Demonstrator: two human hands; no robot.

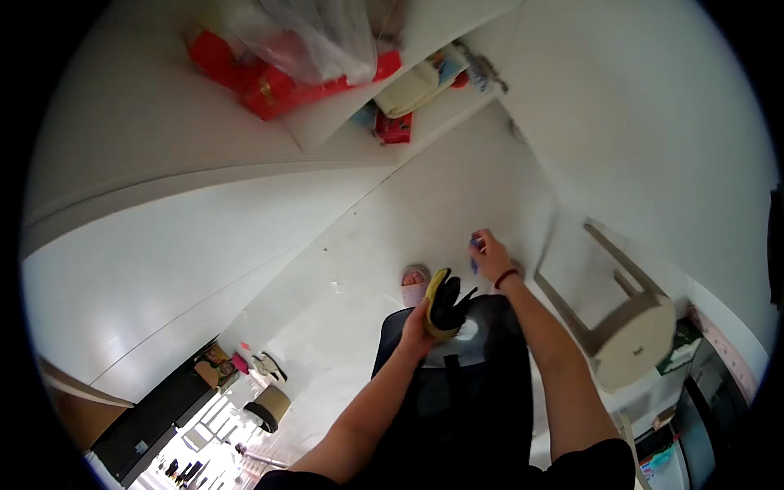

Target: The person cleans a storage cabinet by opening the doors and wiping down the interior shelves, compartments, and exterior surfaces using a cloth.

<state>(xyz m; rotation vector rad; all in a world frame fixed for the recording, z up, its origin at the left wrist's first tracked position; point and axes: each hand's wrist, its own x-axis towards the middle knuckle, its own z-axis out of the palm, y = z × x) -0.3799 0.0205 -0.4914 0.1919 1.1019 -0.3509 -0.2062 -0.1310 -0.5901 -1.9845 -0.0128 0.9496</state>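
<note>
My left hand [416, 328]: fingers gripping yellow-black glove [447, 309]; looks light, soft, best held by cuff end. My right hand [492, 260]: fingers pinching small blue item [474, 261], stiffness unclear.

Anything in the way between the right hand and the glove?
Nothing visible stands between the right hand and the glove in the left hand. The right hand does hold a small blue item, though.
</note>
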